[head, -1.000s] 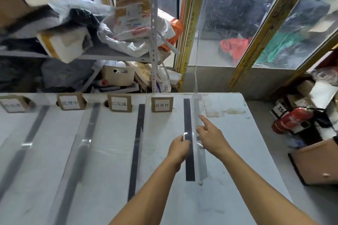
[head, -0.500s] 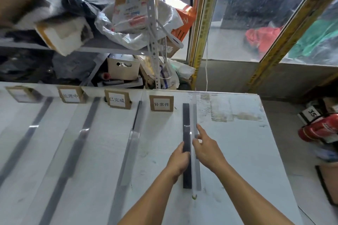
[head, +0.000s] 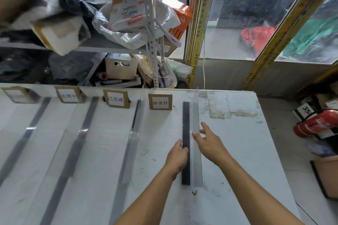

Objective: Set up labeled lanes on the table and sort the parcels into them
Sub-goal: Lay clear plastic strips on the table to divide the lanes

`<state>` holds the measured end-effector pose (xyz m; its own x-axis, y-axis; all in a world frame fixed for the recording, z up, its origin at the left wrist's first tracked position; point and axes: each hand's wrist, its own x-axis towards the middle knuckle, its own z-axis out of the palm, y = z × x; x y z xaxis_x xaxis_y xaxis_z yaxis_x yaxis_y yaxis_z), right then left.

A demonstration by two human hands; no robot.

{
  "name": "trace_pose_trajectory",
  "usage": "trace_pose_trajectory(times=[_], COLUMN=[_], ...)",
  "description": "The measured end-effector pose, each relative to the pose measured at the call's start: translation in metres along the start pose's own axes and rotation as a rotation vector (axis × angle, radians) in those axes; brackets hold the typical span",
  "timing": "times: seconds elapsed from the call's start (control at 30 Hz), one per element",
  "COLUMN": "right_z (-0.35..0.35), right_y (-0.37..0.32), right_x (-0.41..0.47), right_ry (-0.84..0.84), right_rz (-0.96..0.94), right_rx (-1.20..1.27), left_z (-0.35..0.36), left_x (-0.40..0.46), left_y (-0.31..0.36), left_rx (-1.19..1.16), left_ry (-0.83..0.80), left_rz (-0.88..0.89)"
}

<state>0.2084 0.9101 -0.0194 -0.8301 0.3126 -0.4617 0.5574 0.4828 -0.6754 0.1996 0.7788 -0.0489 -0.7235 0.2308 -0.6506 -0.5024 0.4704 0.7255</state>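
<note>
Since half a second ago the right hand (head: 208, 142) has loosened off the clear divider (head: 195, 133): its fingers (head: 204, 127) are now spread and nearly straight, fingertips touching or just beside the divider's right face, gripping nothing. Left hand (head: 177, 157) has barely shifted; it rests with curled fingers against the left edge of the black strip (head: 186, 124), thumb on the strip, and whether it truly pinches the strip I cannot tell. That strip runs from near the table's (head: 237, 160) far edge toward the near edge, and the divider stands upright along the strip's right side, touching it. Three more black strips lie to the left, each with a clear divider along it, the nearest of these (head: 131, 144) between the middle of the table and the hands. Along the far edge stand four cardboard-framed labels: one (head: 160, 101) just left of the held strip, a second (head: 117, 99) further left, a third (head: 68, 95) beyond it, and a blurred fourth (head: 15, 94) near the far left corner. No parcel lies on the table; parcels and bags (head: 128, 16) are piled on the metal shelf (head: 102, 46) behind the far edge. Off the table's right edge, a red fire extinguisher (head: 318, 124) lies on the floor.
</note>
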Motion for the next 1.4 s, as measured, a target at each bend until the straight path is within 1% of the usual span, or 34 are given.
trace_pose_trajectory(times=[0.13,0.17,0.23,0.27,0.33,0.4,0.5,0.6,0.67,0.8,1.0,1.13,1.27,1.4], right_z=[-0.009,-0.011,-0.015,-0.017,-0.016,-0.009,0.013,0.045,0.072,0.136,0.238,0.3,0.359,0.417], right_y=[-0.013,-0.017,-0.027,-0.035,-0.055,-0.081,-0.127,-0.172,-0.199,-0.244,-0.296,-0.327,-0.355,-0.388], right_x=[0.0,-0.001,-0.007,-0.012,-0.024,-0.038,-0.063,-0.091,-0.111,-0.155,-0.22,-0.25,-0.265,-0.264], right_ry=[0.077,0.102,0.204,0.266,0.355,0.373,0.322,0.202,0.138,0.058,-0.007,-0.027,-0.097,-0.181], right_rz=[-0.054,-0.062,-0.102,-0.144,-0.272,-0.413,-0.6,-0.736,-0.793,-0.865,-0.883,-0.887,-0.892,-0.875], right_rx=[0.017,-0.005,-0.102,-0.135,-0.124,-0.073,-0.009,0.028,0.026,-0.011,-0.053,-0.058,-0.102,-0.128], left_z=[-0.015,-0.02,-0.03,-0.035,-0.049,-0.067,-0.107,-0.158,-0.197,-0.278,-0.389,-0.45,-0.501,-0.552], left_x=[-0.003,-0.004,-0.009,-0.013,-0.023,-0.037,-0.069,-0.108,-0.135,-0.183,-0.244,-0.272,-0.287,-0.287], left_y=[0.014,0.019,0.028,0.033,0.041,0.049,0.058,0.053,0.04,-0.005,-0.099,-0.154,-0.19,-0.216], left_rx=[-0.018,-0.021,-0.014,-0.012,-0.021,-0.031,-0.04,-0.033,-0.033,-0.031,-0.064,-0.112,-0.138,-0.139], left_ry=[0.126,0.148,0.199,0.228,0.287,0.355,0.477,0.578,0.629,0.758,0.843,0.85,0.863,0.878], left_rz=[0.073,0.099,0.161,0.192,0.257,0.328,0.434,0.513,0.531,0.512,0.486,0.459,0.442,0.389])
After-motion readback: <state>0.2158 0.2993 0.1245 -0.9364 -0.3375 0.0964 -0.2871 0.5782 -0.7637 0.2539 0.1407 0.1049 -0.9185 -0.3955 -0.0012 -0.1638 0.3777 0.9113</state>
